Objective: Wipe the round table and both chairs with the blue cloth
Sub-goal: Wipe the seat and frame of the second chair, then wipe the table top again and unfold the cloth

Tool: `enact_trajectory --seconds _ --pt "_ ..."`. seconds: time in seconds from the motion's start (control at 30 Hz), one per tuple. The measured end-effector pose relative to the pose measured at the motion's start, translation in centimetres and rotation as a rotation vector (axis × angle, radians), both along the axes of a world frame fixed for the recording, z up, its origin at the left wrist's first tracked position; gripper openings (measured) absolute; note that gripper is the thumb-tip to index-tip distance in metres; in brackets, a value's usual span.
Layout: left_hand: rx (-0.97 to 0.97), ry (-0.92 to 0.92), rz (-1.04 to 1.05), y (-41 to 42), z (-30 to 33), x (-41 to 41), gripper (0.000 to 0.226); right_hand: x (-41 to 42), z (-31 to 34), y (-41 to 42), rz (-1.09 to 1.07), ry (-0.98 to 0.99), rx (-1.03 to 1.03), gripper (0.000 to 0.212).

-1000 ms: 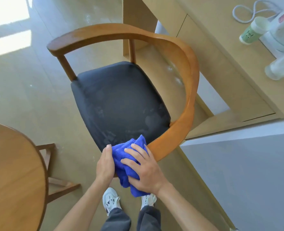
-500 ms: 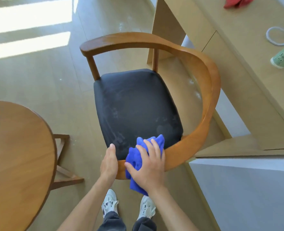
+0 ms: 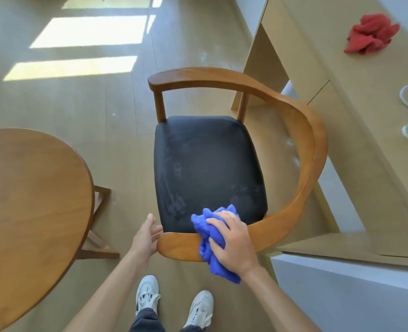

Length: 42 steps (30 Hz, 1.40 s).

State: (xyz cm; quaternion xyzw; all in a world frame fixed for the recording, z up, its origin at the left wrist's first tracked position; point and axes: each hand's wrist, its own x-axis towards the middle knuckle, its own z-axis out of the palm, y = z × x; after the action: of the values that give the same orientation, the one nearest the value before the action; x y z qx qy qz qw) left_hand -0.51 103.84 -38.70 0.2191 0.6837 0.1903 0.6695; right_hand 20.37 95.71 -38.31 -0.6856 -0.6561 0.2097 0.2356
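My right hand [image 3: 234, 243] grips the bunched blue cloth [image 3: 212, 238] on the chair [image 3: 301, 149] armrest's near end; my left hand [image 3: 145, 236] hovers spread beside it; round table [image 3: 30, 200] cut off left.

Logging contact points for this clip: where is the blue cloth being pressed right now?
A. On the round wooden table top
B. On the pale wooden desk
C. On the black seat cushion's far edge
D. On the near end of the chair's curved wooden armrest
D: the right hand holds the crumpled blue cloth against the near end of the curved wooden armrest of the black-seated chair, while the left hand is open beside the armrest's tip.
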Motion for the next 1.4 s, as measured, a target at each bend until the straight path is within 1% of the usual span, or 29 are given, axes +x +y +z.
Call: enact_trajectory --seconds 0.13,0.23,0.3,0.37,0.43,0.47,0.53,0.63,0.7,0.77,0.83,0.93,0.97,1.03,1.1,1.13,1.2,1.27,1.33,1.4 --pt "0.028 0.048 -0.092 -0.7 0.0 0.9 0.047 9.3 0.4 -2.0 -0.209 -0.115 -0.031 0.034" --pt "0.032 0.073 -0.156 -1.1 -0.4 0.6 0.052 13.2 0.0 -1.7 -0.425 -0.145 -0.053 0.034" --pt "0.037 0.081 -0.183 -1.3 -0.5 0.5 0.053 13.0 -0.5 -1.4 -0.555 -0.120 -0.051 0.035" --pt "0.045 0.079 -0.210 -1.6 -0.6 0.7 0.055 11.0 -0.9 -1.6 -0.685 -0.116 -0.037 0.037" --pt "0.059 0.086 -0.208 -2.0 -0.7 1.0 0.056 7.6 -1.1 -2.2 -0.729 -0.136 -0.005 0.040" --pt "0.065 0.095 -0.201 -2.1 -0.7 1.1 0.057 5.6 -1.0 -2.4 -0.699 -0.144 0.010 0.041" --pt "0.054 0.098 -0.181 -2.2 -0.4 1.2 0.058 1.5 -0.7 -2.3 -0.570 -0.154 0.008 0.043" --pt "0.024 0.048 -0.124 -2.1 0.3 1.1 0.059 -4.8 -0.2 -0.6 -0.407 -0.150 -0.035 0.037" --pt "0.014 -0.010 -0.050 -1.9 1.0 0.5 0.051 -8.3 0.0 0.7 -0.335 -0.129 -0.068 0.033" --pt "-0.024 -0.078 0.024 -1.7 1.3 -0.5 0.037 -11.2 0.1 1.8 -0.283 -0.122 -0.066 0.032" --pt "-0.074 -0.153 0.075 -1.8 1.7 -1.1 0.036 -12.6 0.1 2.7 -0.266 -0.143 -0.060 0.032" --pt "-0.063 -0.176 0.124 -1.6 2.3 -3.5 0.026 -14.8 -0.1 4.3 -0.248 -0.180 -0.034 0.019" --pt "-0.050 -0.171 0.149 -1.5 2.4 -4.6 0.025 -15.6 -0.2 4.9 -0.241 -0.161 -0.060 0.022" --pt "-0.027 -0.134 0.154 -0.9 2.0 -7.0 0.027 -18.1 -0.4 6.1 -0.205 -0.087 -0.125 0.026" --pt "0.009 -0.123 0.160 -0.3 1.7 -10.4 0.032 -22.1 -0.4 7.6 -0.140 0.033 -0.170 0.025" --pt "0.040 -0.099 0.174 -0.2 1.9 -12.4 0.033 -24.2 -0.4 8.3 -0.087 0.069 -0.160 0.024" --pt "0.137 0.048 0.233 0.5 1.3 -18.0 0.032 -29.7 -0.5 10.0 0.024 0.075 -0.071 0.021" --pt "0.195 0.183 0.323 1.2 0.7 -24.4 0.028 -35.4 -0.7 12.1 0.064 0.078 0.025 0.021" --pt "0.219 0.313 0.354 1.8 -0.1 -31.2 0.021 -40.5 -0.9 14.5 0.124 0.051 0.112 0.031" --pt "0.235 0.406 0.318 2.5 -1.4 -37.3 0.019 -44.7 -1.8 16.7 0.258 -0.052 0.090 0.040"
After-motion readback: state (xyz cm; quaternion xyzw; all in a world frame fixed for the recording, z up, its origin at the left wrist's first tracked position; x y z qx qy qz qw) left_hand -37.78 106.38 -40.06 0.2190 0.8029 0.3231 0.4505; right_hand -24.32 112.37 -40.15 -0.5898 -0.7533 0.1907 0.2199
